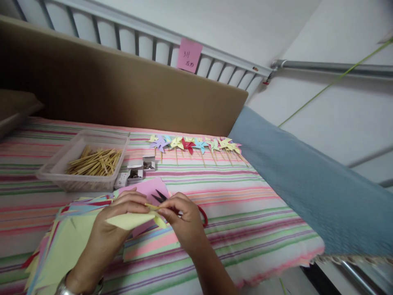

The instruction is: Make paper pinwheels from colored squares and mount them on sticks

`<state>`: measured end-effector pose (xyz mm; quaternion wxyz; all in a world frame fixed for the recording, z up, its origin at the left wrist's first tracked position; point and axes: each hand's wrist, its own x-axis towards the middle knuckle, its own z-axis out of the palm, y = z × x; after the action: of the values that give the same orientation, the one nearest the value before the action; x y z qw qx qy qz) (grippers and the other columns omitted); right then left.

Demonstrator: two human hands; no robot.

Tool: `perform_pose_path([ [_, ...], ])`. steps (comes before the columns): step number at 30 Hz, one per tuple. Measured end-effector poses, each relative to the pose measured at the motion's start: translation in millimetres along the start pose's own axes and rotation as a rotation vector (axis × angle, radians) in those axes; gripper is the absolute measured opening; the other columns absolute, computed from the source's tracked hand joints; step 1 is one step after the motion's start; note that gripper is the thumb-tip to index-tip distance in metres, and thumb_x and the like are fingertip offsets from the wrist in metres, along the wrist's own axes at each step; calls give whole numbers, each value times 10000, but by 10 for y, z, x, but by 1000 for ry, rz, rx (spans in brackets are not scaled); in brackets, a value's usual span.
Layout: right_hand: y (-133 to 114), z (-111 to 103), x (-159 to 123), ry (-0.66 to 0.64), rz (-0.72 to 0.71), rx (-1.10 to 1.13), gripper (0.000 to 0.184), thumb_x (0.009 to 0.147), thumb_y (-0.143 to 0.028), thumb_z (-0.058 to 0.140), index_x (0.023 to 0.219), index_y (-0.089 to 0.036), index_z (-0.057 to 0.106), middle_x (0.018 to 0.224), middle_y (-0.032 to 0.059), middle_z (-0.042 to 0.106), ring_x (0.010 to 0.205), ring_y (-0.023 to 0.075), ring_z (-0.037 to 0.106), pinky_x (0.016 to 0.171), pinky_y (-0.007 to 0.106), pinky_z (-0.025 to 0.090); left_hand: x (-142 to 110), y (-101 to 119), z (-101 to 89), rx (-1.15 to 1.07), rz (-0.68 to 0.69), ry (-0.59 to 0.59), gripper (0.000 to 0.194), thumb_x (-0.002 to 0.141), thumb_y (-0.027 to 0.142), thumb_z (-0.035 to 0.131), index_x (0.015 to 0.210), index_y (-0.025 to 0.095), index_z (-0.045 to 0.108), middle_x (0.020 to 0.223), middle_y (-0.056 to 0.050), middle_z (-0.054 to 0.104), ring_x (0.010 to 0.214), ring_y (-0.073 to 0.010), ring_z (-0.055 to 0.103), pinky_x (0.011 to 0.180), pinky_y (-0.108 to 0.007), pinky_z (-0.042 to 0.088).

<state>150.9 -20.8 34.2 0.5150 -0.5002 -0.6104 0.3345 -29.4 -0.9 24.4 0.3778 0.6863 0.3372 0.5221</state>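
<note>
My left hand (118,219) and my right hand (182,219) both pinch a folded pale yellow paper (132,220) above the striped cloth (239,221). The fingertips of the two hands meet at the fold's upper edge. Just behind them lie red-handled scissors (201,215) with dark blades resting on a pink sheet (150,188). A stack of coloured paper sheets (58,246) lies under my left forearm.
A clear plastic tray (64,164) of wooden sticks stands at the left. Small boxes of pins (135,174) sit beside it. A row of finished paper pinwheels (196,145) lies at the back. A blue blanket (307,184) covers the right side; a brown board (138,94) stands behind.
</note>
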Motion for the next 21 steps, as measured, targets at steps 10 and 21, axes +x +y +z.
perform_pose_path([
  [10,10,2,-7,5,-9,-32,28,742,-206,718,722,-222,730,662,-9,582,638,130,523,578,231,392,-17,-40,-12,21,11,-18,140,776,177,650,825,290,715,910,-7,707,976,-214,606,950,-363,359],
  [21,15,-3,-8,4,-18,-43,30,737,-188,725,728,-216,730,668,-10,587,635,125,515,571,228,388,-8,-21,0,27,1,-17,119,773,198,654,820,287,717,905,-6,708,967,-213,608,942,-355,366],
])
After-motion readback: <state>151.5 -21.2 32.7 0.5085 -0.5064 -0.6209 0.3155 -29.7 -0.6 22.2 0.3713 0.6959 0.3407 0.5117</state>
